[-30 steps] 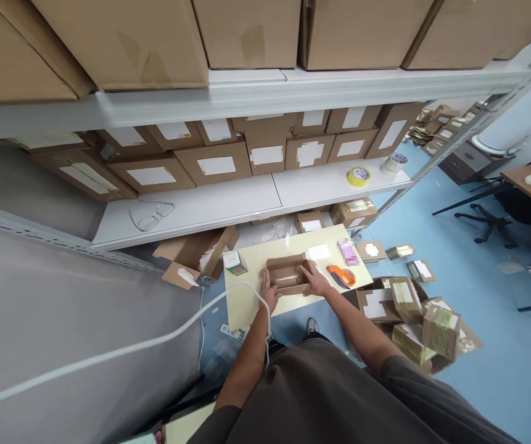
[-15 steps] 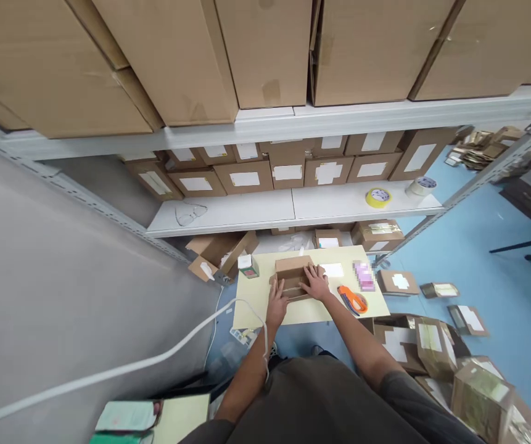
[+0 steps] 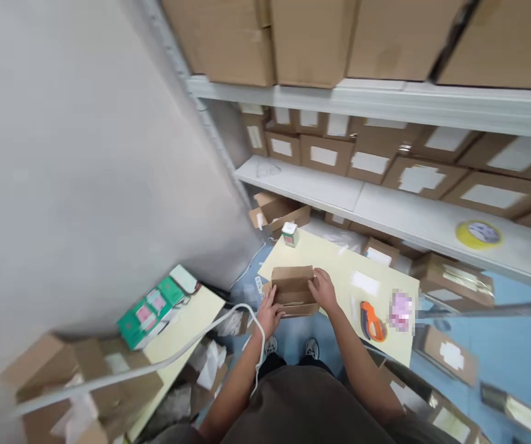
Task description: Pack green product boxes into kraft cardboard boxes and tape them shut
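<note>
An open cardboard box (image 3: 293, 287) is held between my two hands, over the near left edge of the pale yellow table (image 3: 339, 266). My left hand (image 3: 271, 310) grips its left side, fingers on the wall. On the right, my right hand (image 3: 322, 290) holds the opposite end near the upper corner. The inside looks bare apart from a pale strip along the near fold. Beyond the box stands a small white and green carton (image 3: 290, 234). An orange tape dispenser (image 3: 373, 322) and a white paper label (image 3: 365, 283) lie to the right.
A second table (image 3: 186, 320) at left carries green boxes (image 3: 149, 311). Shelves of cardboard boxes (image 3: 324, 153) rise ahead, with yellow tape (image 3: 478, 234) on one. A white cable (image 3: 177, 356) crosses in front of my left forearm. Boxes (image 3: 450, 354) lie on the floor at right.
My view has swung left, bringing the second table with green boxes into sight. Both hands have lifted the cardboard box toward me, from the table's middle to its near left edge.
</note>
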